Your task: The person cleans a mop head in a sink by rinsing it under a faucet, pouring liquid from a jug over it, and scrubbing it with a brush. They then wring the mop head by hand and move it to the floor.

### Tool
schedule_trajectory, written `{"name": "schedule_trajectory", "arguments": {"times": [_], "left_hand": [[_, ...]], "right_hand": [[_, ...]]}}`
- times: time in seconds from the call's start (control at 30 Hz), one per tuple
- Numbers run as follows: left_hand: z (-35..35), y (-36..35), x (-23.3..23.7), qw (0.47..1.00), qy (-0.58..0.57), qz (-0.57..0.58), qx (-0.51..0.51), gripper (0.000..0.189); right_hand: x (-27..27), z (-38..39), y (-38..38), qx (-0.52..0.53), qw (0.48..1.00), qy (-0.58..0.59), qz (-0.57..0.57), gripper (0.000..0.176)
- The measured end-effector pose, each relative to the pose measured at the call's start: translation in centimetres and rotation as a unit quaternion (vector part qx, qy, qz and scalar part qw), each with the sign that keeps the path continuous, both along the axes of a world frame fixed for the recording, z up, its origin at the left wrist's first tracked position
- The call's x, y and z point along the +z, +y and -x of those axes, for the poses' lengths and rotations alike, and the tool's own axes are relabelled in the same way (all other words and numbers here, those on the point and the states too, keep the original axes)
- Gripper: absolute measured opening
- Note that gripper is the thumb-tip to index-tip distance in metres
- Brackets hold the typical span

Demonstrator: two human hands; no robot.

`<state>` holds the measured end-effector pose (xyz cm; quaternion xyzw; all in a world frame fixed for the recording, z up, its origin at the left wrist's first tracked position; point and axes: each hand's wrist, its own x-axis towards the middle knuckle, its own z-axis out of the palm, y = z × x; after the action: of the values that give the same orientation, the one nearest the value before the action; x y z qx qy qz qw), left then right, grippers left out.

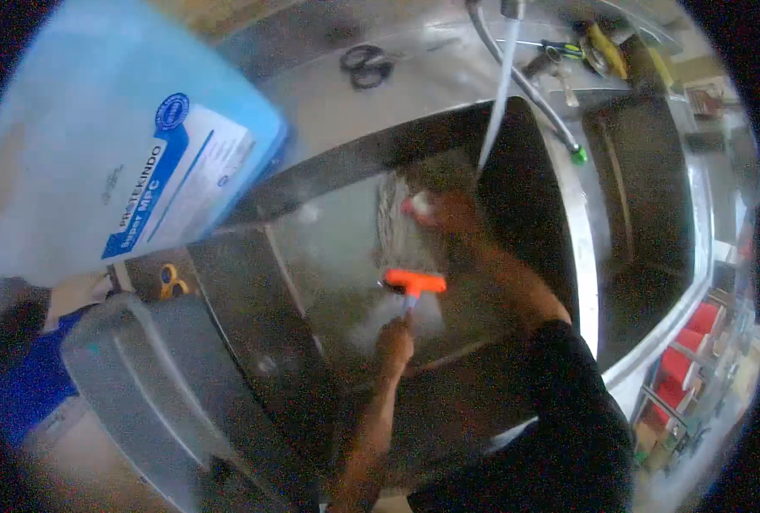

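Observation:
My left hand (394, 344) is closed round the grey handle of an orange-headed squeegee (416, 281), its T-shaped head pointing up over the sink basin (517, 162). Deeper in the basin, my right hand (455, 214) is blurred, with its fingers closed at a small red-and-white thing (418, 205) whose kind I cannot tell. Just left of that hand lies a bundle of pale, stringy strands (389, 218). Beside the right wrist, a stream of water (497, 107) runs down into the basin. Cloudy water or a pale wet surface shows below both hands.
A large blue jerrycan (47, 128) looms at the upper left. Dark-handled scissors (366, 67) lie on the steel ledge behind the sink, and a screwdriver (561, 49) and other tools at its right. A second basin (641, 179) adjoins on the right; a grey bin (175, 368) stands left.

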<state>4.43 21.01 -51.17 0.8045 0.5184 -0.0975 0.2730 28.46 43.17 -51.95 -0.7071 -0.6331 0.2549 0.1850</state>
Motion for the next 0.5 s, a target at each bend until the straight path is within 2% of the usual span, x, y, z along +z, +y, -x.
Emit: {"name": "schedule_trajectory", "arguments": {"times": [0.03,0.13,0.17,0.2,0.23,0.27,0.33,0.37,0.4,0.43,0.5], "left_hand": [[-0.3,1.1,0.3,0.996,-0.073,0.004,0.055,0.029],[0.3,-0.1,-0.6,0.990,-0.076,0.080,0.091,0.028],[0.8,-0.8,-0.5,0.989,-0.076,0.082,0.094,0.028],[0.8,-1.2,-0.7,0.992,-0.092,-0.005,0.083,0.032],[0.5,-1.5,-0.9,0.988,-0.109,-0.089,0.069,0.038],[0.4,-2.0,-0.8,0.987,-0.116,-0.085,0.070,0.038],[0.7,-1.2,0.3,0.979,-0.108,0.024,0.171,0.047],[1.3,-0.1,-0.6,0.979,-0.104,0.013,0.174,0.047],[1.4,0.1,-0.9,0.988,-0.088,-0.021,0.126,0.046],[1.3,-0.8,-0.9,0.993,-0.077,-0.045,0.075,0.046],[1.1,-1.5,-2.1,0.994,-0.058,-0.003,0.097,0.046]], "right_hand": [[1.6,-0.7,1.9,-0.027,0.999,0.008,0.032,0.046],[9.4,2.9,1.8,-0.159,0.984,0.034,0.075,0.049],[4.9,3.0,0.2,-0.116,0.992,-0.024,0.034,0.048],[0.6,3.5,-1.7,-0.072,0.994,-0.083,-0.016,0.047],[-1.2,4.1,-4.1,-0.036,0.993,-0.105,-0.030,0.047],[-2.1,4.1,-5.5,-0.003,0.994,-0.102,-0.030,0.046],[-1.7,0.0,-3.0,0.021,0.998,-0.043,-0.030,0.045],[-0.3,-1.0,-0.2,0.000,0.999,-0.005,-0.032,0.044],[1.6,-1.3,1.4,-0.035,0.999,0.013,-0.020,0.043],[2.8,-0.9,1.9,-0.068,0.998,0.005,-0.001,0.043],[1.0,0.9,0.0,-0.080,0.994,-0.069,-0.007,0.042]]}}
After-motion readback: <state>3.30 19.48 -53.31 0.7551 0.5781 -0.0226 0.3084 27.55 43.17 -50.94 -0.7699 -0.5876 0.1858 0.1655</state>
